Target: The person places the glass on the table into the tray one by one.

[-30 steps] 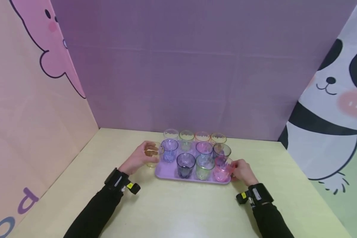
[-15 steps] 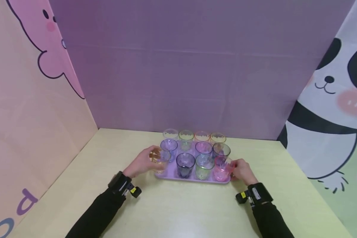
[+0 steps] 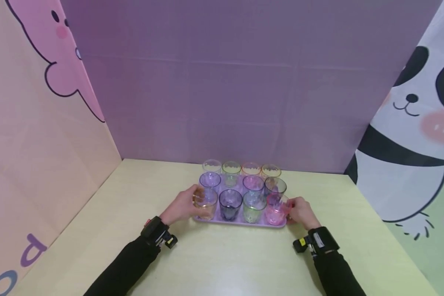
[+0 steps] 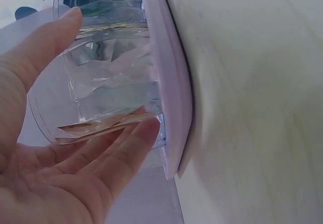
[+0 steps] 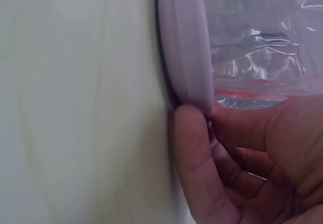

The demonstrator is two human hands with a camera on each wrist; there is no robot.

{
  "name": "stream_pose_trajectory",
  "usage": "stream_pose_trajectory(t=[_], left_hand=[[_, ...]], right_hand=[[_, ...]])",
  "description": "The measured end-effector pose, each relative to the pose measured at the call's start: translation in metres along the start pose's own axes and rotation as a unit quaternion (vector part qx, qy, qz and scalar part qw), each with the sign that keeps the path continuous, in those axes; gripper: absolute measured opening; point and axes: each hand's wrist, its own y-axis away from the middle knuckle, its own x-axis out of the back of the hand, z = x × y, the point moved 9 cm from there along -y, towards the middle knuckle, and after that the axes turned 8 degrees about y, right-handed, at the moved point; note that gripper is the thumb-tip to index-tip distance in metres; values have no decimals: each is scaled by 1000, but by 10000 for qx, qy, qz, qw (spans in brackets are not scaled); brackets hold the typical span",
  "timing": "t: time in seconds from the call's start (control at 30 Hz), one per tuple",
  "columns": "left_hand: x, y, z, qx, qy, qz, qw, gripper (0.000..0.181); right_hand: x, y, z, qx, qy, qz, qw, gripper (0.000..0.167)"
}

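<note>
A lilac tray (image 3: 222,221) bears several tinted drinking glasses, all upright. At its front left corner stands a pale amber glass (image 3: 208,205). My left hand (image 3: 185,204) holds this glass from the left, thumb on one side and fingers round the other. In the left wrist view the glass (image 4: 113,88) has its base at the tray's surface. At the tray's right front corner, my right hand (image 3: 301,211) pinches the rim between thumb and finger (image 5: 191,143). The pink glass (image 3: 276,213) stands right beside that hand.
Beside the amber glass stand a dark grey glass (image 3: 230,207) and a pale green glass (image 3: 254,209). Behind them are a blue-violet glass (image 3: 210,181) and other glasses in rows. A purple backdrop (image 3: 222,82) rises behind the pale wooden table (image 3: 222,263).
My left hand has carried the amber glass from left of the tray, rightward and nearer, to its front left corner. My right hand has stayed at the tray's rim.
</note>
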Motion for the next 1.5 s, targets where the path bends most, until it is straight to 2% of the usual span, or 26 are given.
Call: stream_pose_trajectory(t=[0.33,0.5,0.8,1.0,1.27,1.37,1.5], left_hand=[[-4,-2,-1,29,-83,-104,9999,74],[-5,-2,-1,32,-121,-53,9999,82],[-4,-1,0,20,-341,24,9994,81],[-4,-1,0,-43,-341,81,9994,82],[-10,-1,-4,32,-260,47,9996,87],[-10,-1,-4,4,-239,58,9997,90],[-6,0,-2,98,-180,126,9997,90]], right_hand=[[0,0,1,-78,30,-15,10000,11],[0,-1,1,-98,16,-17,9999,11],[-2,-1,4,-119,18,-32,9999,13],[-2,-2,5,-121,8,-20,9999,16],[-3,2,12,-139,-199,-60,9997,15],[-2,2,12,-85,-226,-87,9997,17],[-1,1,14,-43,-256,-117,9996,12]])
